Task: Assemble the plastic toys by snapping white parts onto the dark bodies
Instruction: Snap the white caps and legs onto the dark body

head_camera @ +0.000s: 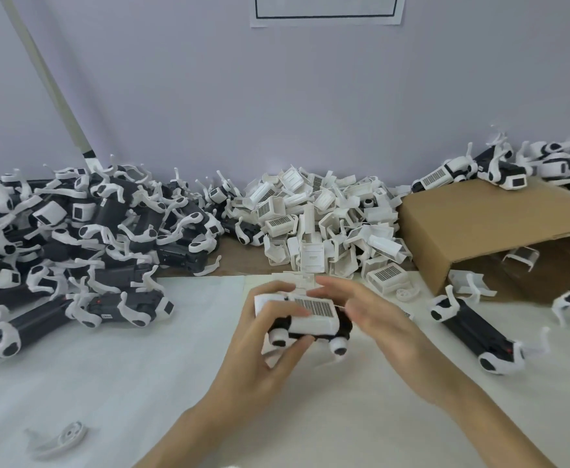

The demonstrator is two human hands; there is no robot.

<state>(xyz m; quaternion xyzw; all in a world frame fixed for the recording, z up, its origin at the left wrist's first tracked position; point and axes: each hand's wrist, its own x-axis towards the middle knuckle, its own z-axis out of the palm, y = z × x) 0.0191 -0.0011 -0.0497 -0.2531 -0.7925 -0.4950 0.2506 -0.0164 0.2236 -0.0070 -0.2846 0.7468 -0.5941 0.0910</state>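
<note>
The left hand (270, 336) grips a dark toy (310, 324) above the counter (108, 383), fingers (297, 310) curled over its white cover (314, 315). The right hand (371, 312) hovers at the toy's right end, blurred, fingers loosely bent. Behind lie a pile of white covers (327, 217), a heap of toys (74, 231) at left, and a cardboard box (479, 224) at right. A loose white part (64, 437) lies near left.

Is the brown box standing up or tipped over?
Tipped over. The cardboard box lies on its side, its opening facing the table, white parts visible inside.

No readable text shows; the wall sheet (326, 10) looks blank.
</note>
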